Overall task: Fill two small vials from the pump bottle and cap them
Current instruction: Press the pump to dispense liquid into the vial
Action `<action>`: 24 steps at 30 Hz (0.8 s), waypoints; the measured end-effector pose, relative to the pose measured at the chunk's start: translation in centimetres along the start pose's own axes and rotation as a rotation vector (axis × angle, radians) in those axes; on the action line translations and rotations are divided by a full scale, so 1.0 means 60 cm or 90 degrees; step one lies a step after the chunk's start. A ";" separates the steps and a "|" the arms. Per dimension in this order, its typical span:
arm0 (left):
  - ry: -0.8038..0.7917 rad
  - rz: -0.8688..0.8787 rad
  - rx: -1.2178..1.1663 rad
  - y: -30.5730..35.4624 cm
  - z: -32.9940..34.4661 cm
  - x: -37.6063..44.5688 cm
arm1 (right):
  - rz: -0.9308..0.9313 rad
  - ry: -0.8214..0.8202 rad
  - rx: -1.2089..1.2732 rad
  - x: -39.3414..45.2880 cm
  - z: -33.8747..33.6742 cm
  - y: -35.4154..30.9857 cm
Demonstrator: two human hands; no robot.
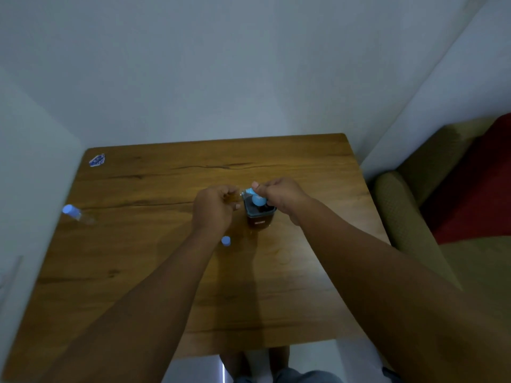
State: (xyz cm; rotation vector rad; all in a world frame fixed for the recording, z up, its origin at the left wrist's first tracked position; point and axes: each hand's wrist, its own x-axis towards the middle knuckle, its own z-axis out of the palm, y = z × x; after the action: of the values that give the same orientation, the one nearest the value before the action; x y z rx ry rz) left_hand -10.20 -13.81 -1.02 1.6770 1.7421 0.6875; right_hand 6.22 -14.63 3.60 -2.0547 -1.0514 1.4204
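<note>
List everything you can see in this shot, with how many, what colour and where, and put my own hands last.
table: one, brown wood, fills the middle.
pump bottle: one, dark amber with a light blue pump head, table centre.
capped vial: one, clear with a blue cap, lying near the table's left edge.
loose cap: one, blue, on the table near the bottle.
sticker: one, blue and white, far left corner.
sofa: one, olive, with something red on it, at right.
left hand: one, holding something small beside the pump spout.
right hand: one, fingers on the pump head.

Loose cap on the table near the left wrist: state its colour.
Light blue; the loose cap shows in the head view, the only one given.
</note>
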 end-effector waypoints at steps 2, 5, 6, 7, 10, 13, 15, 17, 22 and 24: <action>-0.003 0.006 0.001 0.002 -0.002 0.000 | -0.001 -0.004 0.013 -0.005 0.001 0.005; -0.006 0.012 0.008 0.000 -0.004 0.000 | -0.001 -0.008 0.024 -0.006 0.004 0.012; -0.005 0.013 0.010 -0.001 -0.004 0.000 | 0.000 -0.003 0.025 -0.003 0.005 0.012; -0.002 0.012 0.016 -0.001 -0.003 0.000 | -0.002 0.002 0.022 0.001 0.006 0.011; 0.000 0.009 0.020 0.001 -0.002 -0.003 | -0.002 0.005 -0.002 0.007 0.004 0.004; -0.003 0.005 0.013 0.005 -0.005 -0.004 | -0.002 0.000 0.013 0.003 0.002 0.007; -0.006 0.009 0.010 0.006 -0.004 -0.005 | 0.001 -0.008 0.031 -0.001 -0.001 0.011; -0.001 0.004 0.010 0.005 -0.003 -0.006 | 0.009 -0.020 0.032 -0.003 -0.001 0.013; 0.007 0.002 -0.004 -0.002 0.002 -0.002 | -0.014 0.008 0.003 0.012 0.003 0.007; 0.004 0.001 -0.013 -0.003 0.002 -0.002 | -0.007 0.012 -0.009 0.014 0.004 0.006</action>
State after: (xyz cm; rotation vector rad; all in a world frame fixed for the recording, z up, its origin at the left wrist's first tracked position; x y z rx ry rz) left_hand -10.24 -13.92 -1.19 1.6640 1.7334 0.7090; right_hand 6.30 -14.21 2.72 -2.0650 -1.0661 1.3891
